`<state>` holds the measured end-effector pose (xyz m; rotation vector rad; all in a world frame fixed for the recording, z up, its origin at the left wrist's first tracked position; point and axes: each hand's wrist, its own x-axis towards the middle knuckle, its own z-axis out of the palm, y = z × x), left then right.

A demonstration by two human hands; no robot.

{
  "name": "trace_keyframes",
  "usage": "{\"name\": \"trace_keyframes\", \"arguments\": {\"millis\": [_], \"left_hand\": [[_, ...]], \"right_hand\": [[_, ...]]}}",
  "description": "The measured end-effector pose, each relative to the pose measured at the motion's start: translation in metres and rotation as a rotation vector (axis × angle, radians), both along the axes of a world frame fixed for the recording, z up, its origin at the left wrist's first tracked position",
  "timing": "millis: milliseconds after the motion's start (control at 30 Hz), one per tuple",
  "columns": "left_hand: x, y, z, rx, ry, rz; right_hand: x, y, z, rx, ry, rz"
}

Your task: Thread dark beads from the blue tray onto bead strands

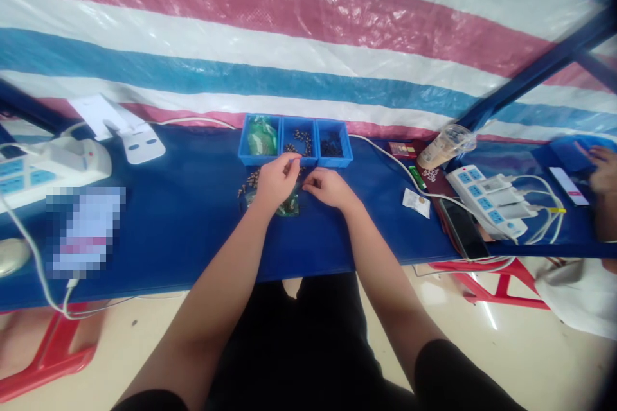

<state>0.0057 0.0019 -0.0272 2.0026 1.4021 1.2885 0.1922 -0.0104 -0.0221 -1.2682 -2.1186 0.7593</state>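
On a blue table (168, 237), before three blue bins (333, 162), a left hand (277, 185) and right hand (332, 188) work with fingers pinched narrow, any hold too small to tell. Between and beneath them lie a crinkled green bag (290, 207), likely soft, and small brass-and-dark pieces (253, 178), probably light, stiff and slippery, best gripped by their sides.

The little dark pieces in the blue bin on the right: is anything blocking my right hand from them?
Only the front wall of the blue bin stands between your right hand and the small dark pieces. The bin's top looks open, and nothing else visible is in between.
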Motion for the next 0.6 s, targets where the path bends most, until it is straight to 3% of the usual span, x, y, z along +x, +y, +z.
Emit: {"name": "trace_keyframes", "arguments": {"millis": [233, 400, 600], "left_hand": [[0.0, 0.0, 0.0, 0.006, -0.018, 0.009], [0.002, -0.002, 0.003, -0.008, -0.033, -0.026], [0.005, -0.004, 0.002, -0.046, -0.086, -0.096]], "right_hand": [[-0.003, 0.002, 0.001, -0.019, 0.465, -0.196], [-0.007, 0.005, 0.001, -0.026, 0.635, -0.229], [-0.013, 0.008, -0.004, -0.17, 0.856, -0.299]]}}
